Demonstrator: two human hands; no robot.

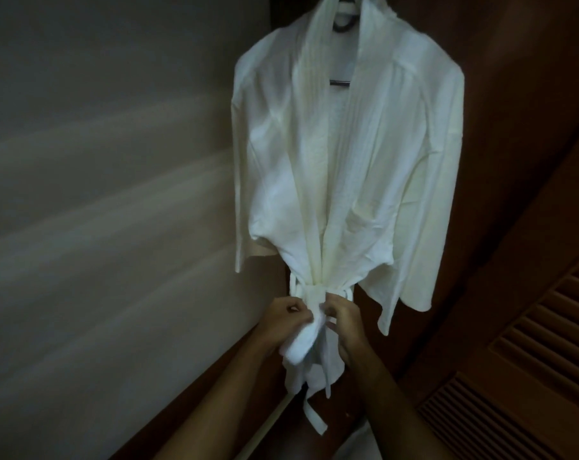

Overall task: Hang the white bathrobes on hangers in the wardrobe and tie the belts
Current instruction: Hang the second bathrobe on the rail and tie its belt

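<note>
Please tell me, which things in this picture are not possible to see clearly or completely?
- Dark hanger in the head view: its hook is cut off by the top edge.
- Knot of the white cloth belt: hidden behind the left hand and right hand, so it cannot be told if it is finished.
- Lower hem of the white bathrobe: covered by both forearms.
- Brown slatted door: too dark for details.

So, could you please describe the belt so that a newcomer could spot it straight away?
Find the white bathrobe on its hanger against the dark wood. At its waist the belt cinches it; the left hand and right hand pinch it there. Unlike the wide sleeves, it is a narrow strip with a dangling end.
</note>
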